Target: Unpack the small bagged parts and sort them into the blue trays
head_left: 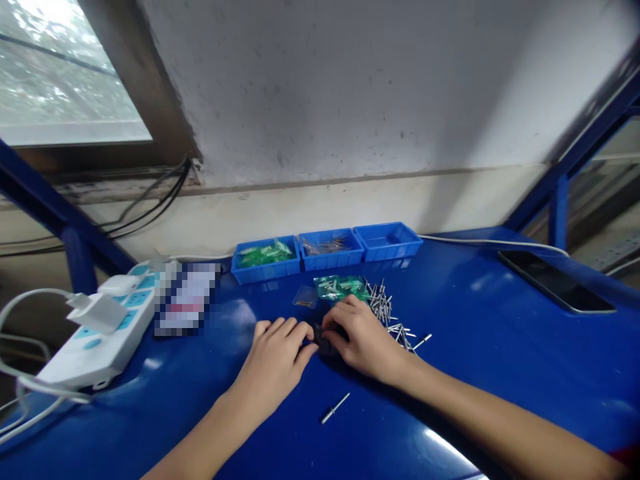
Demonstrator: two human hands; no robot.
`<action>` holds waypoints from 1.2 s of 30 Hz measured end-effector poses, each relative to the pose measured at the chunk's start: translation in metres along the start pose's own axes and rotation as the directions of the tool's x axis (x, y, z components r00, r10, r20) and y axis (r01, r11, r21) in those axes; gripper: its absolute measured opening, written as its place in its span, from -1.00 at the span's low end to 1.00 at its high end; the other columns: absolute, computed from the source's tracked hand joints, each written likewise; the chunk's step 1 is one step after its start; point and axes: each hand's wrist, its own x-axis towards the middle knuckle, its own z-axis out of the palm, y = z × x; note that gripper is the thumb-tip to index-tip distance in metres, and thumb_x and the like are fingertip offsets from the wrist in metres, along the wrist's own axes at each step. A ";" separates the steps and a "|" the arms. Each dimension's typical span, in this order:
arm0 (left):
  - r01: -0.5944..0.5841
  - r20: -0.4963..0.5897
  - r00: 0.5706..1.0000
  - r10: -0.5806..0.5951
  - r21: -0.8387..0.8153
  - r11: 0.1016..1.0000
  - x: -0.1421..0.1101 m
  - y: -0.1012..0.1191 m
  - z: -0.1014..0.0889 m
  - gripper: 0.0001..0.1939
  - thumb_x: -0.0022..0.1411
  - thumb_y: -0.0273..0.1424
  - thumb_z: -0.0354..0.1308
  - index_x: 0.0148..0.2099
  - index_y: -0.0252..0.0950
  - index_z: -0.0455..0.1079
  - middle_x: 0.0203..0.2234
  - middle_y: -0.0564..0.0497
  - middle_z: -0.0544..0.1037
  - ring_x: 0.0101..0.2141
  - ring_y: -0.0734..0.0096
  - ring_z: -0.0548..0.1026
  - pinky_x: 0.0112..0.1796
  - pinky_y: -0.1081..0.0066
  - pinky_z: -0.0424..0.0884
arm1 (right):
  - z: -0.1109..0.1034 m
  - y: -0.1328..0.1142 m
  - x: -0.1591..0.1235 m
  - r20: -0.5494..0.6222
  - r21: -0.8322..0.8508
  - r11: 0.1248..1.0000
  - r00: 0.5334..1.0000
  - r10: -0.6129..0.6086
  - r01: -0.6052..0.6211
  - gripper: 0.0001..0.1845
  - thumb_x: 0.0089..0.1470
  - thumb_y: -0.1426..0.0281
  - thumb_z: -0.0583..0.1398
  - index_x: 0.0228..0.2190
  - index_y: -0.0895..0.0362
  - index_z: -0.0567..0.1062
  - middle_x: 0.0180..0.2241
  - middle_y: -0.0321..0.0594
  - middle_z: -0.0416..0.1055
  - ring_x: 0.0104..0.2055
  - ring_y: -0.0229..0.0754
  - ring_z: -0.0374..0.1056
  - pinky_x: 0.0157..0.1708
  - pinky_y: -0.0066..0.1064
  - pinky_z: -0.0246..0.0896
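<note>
Side by side over the blue table, my left hand (280, 353) and my right hand (363, 337) pinch a small clear plastic bag (326, 341) between thumbs and forefingers. What the bag holds, if anything, cannot be made out. Just beyond the fingers lie green plastic anchors in clear bags (340, 287) and a small clear bag of screws (304, 298). Beside and behind my right hand spreads a pile of silver pop rivets (383, 303), partly hidden by that hand. One loose pop rivet (335, 408) rests nearer to me, below the hands.
Along the wall stand three joined blue bins: one with green bagged anchors (265, 270), one with bagged screws (333, 259), and a third bin (387, 250). A white power strip (115, 327) with cables and a blurred-out flat object (187, 300) lie left. A phone (555, 280) lies right.
</note>
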 end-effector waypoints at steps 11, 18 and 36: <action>0.321 0.227 0.919 -0.323 -0.906 0.277 0.001 0.009 -0.005 -0.67 0.25 -0.15 0.00 -0.31 -0.32 0.35 -0.51 0.05 0.36 -0.48 0.50 0.31 -0.49 0.50 0.22 | -0.012 -0.019 -0.009 -0.260 0.118 0.944 0.927 -0.269 0.307 -0.75 0.02 0.61 0.06 -0.33 0.07 0.43 -0.23 -0.15 0.32 -0.13 -0.14 0.24 -0.15 -0.24 0.20; -0.001 -0.249 0.942 -0.226 -0.674 0.739 -0.001 0.000 -0.006 -0.98 0.17 -0.44 0.12 -0.31 -0.26 0.37 -0.43 0.07 0.38 -0.45 0.52 0.35 -0.41 0.49 0.29 | -0.017 -0.027 -0.005 -0.100 0.340 0.940 0.992 0.071 -0.033 -0.83 0.04 0.34 0.18 -0.30 0.12 0.48 -0.28 -0.16 0.35 -0.19 -0.13 0.28 -0.15 -0.23 0.21; -0.007 -0.156 0.987 -0.047 -0.328 0.945 0.019 -0.016 0.004 -0.64 0.16 -0.65 -0.20 -0.15 -0.21 0.30 -0.36 0.04 0.25 -0.48 0.51 0.30 -0.43 0.48 0.32 | -0.119 0.020 0.020 -0.883 -0.465 0.882 0.108 -0.457 -0.070 -0.80 -0.02 0.56 0.22 -0.30 0.12 0.46 -0.41 -0.23 0.36 -0.36 -0.26 0.29 -0.35 -0.37 0.20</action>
